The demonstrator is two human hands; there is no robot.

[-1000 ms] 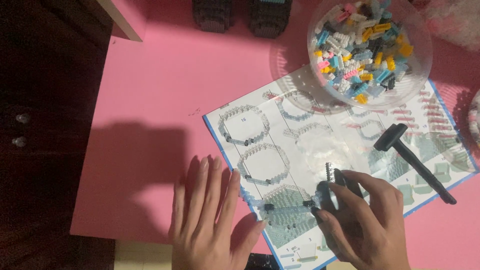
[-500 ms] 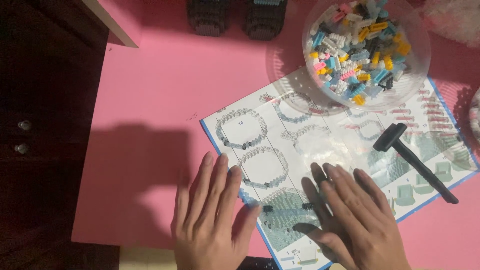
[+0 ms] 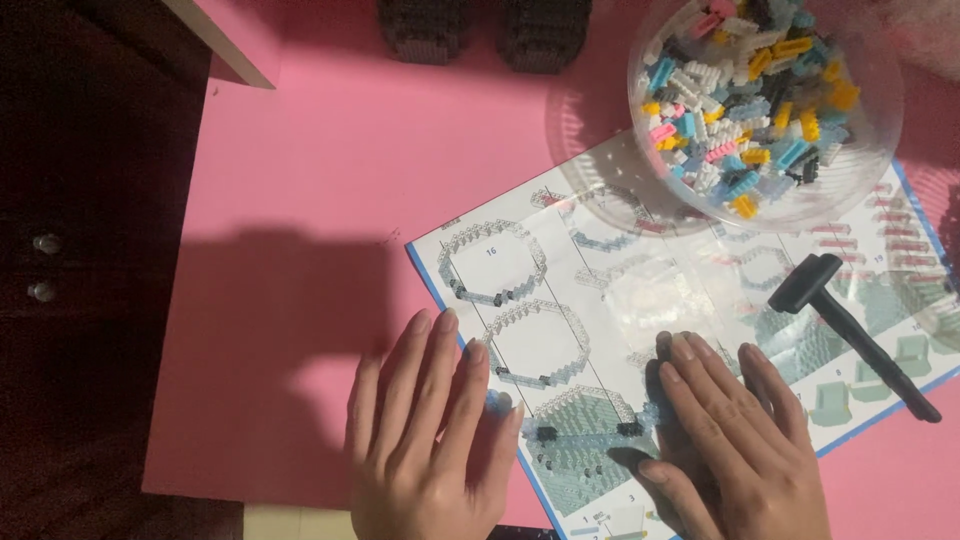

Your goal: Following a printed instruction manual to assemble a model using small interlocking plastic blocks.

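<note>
Head view: both hands are lying flat, fingers spread wide and holding nothing. The left hand [image 3: 425,435] is resting at six o'clock, half on the pink bench [image 3: 330,190] and half on the corner of the instruction sheet [image 3: 640,300]. The right hand [image 3: 735,440] is pressing down at five o'clock on the same sheet. Between them a thin strip of pale blue bricks [image 3: 590,422], with a dark brick near each end, is lying on the printed diagram, its ends just beside the fingertips of each hand.

Judging the risks: that strip is looking slender, and uneven pressing from either palm could be snapping it apart or scattering small pieces across the bench. The sheet is lying loose, so any sliding of the hands could be dragging it, and the strip with it, out of line with the diagram.

Around them: a clear bowl [image 3: 880,150] of mixed coloured bricks is sitting at one o'clock, overlapping the sheet's top edge, so a tugged sheet could be nudging it. A small black hammer tool [image 3: 850,335] is lying at three o'clock, near the right hand's knuckles and in the way of any sideways reach. Two dark block builds [image 3: 485,30] are standing at twelve o'clock, well apart.
</note>
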